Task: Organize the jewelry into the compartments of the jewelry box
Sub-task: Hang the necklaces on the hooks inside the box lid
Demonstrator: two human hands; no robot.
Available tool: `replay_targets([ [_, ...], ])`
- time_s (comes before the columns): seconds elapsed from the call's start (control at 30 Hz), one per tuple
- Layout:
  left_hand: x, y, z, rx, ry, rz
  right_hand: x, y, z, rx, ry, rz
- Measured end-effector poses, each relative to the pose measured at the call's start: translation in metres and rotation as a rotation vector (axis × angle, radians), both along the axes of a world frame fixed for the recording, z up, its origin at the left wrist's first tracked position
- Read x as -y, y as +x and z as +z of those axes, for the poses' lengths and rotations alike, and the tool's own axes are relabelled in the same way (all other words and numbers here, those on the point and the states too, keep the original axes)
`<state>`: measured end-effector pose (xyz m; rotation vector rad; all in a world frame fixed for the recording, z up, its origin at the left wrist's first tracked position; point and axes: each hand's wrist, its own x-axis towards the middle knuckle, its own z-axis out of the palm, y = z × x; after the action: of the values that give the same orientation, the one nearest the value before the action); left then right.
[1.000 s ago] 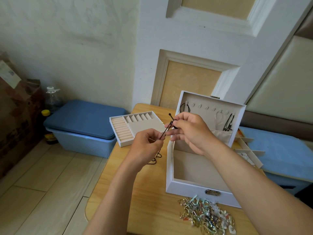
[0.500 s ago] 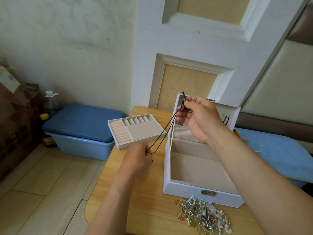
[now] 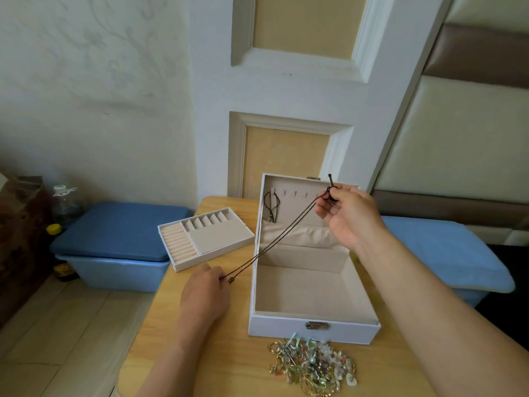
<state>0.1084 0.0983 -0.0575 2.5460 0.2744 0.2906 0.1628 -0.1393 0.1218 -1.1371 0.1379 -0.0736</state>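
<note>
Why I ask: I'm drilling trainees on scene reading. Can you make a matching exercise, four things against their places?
Things:
1. cord necklace
2. ring tray
3. jewelry pile
4. hung necklace

Places:
A. on the table in front of the jewelry box
B. on a hook inside the lid
C. stretched between left hand and right hand
D. on the table, left of the box

Pairs: 1-C, 2-D, 3-A, 4-B

My right hand hides the right end of the hook row in the jewelry box lid. The cord necklace has a pendant by my left hand that is too small to identify. I cannot separate the pieces in the jewelry pile.
</note>
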Motion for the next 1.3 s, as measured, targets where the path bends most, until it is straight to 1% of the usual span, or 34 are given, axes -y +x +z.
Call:
replay_targets([
  [0.03, 0.002, 0.0, 0.003, 0.017, -0.101, 0.035, 0.009, 0.0, 0.0, -0.003, 0.006, -0.023],
  [0.17, 0.0, 0.004, 0.029, 0.066, -0.715, 0.203, 0.041, 0.0, -0.012, -0.046, 0.001, -0.095],
  [0.27, 0.0, 0.005, 0.048, -0.014, -1.114, 0.232, 0.059, -0.002, -0.028, -0.099, 0.022, -0.117],
  [0.33, 0.004, 0.004, 0.063, -0.063, -1.262, 0.226, 0.065, -0.007, -0.036, -0.136, 0.03, -0.105],
  [0.4, 0.012, 0.002, 0.078, -0.097, -1.286, 0.212, 0.068, -0.011, -0.045, -0.168, 0.041, -0.078],
  [0.53, 0.032, -0.004, 0.107, -0.146, -1.238, 0.128, 0.073, -0.018, -0.054, -0.19, 0.051, -0.031],
  [0.63, 0.042, -0.011, 0.123, -0.239, -1.171, 0.052, 0.082, -0.022, -0.056, -0.187, 0.083, -0.034],
  [0.77, 0.051, -0.017, 0.144, -0.328, -1.132, -0.106, 0.091, -0.029, -0.059, -0.201, 0.15, -0.016],
  [0.83, 0.055, -0.017, 0.155, -0.321, -1.119, -0.168, 0.094, -0.032, -0.061, -0.214, 0.188, 0.007],
  [0.9, 0.062, -0.013, 0.164, -0.276, -1.049, -0.174, 0.095, -0.036, -0.067, -0.245, 0.212, 0.038],
  [1.0, 0.083, -0.012, 0.185, -0.198, -0.777, -0.162, 0.095, -0.041, -0.077, -0.289, 0.243, 0.075],
  [1.1, 0.1, -0.006, 0.214, -0.08, -0.371, -0.141, 0.093, -0.048, -0.083, -0.315, 0.258, 0.096],
  [1.17, 0.105, 0.002, 0.235, 0.014, -0.154, -0.133, 0.091, -0.054, -0.088, -0.332, 0.256, 0.095],
  [1.23, 0.113, 0.004, 0.258, 0.111, -0.066, -0.13, 0.088, -0.058, -0.093, -0.353, 0.216, 0.094],
  [1.3, 0.121, 0.005, 0.281, 0.223, -0.05, -0.127, 0.082, -0.062, -0.097, -0.374, 0.134, 0.091],
])
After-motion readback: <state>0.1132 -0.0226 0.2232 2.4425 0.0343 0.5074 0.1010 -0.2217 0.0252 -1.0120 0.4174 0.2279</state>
